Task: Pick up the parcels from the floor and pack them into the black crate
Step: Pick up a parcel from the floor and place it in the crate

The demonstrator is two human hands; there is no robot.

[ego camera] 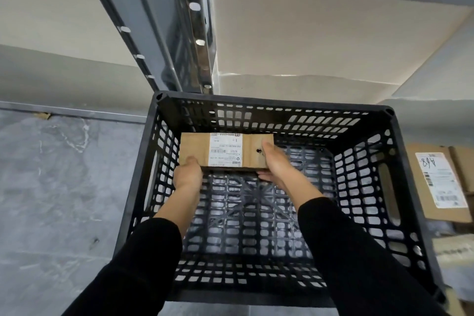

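Observation:
A flat brown cardboard parcel (195,147) with a white shipping label is held inside the black crate (410,187), near its far left corner and above the slatted floor. My left hand (188,174) grips the parcel's near left corner. On the right end, my right hand (275,165) holds it with the thumb on top and the fingers underneath. The crate holds nothing else. More parcels (436,182) with white labels lie on the floor to the right of the crate.
A grey metal shelving upright (184,33) rises just behind the crate, with a shelf beam across the top. Grey marbled floor (64,187) spreads to the left. A pale wall stands behind the rack.

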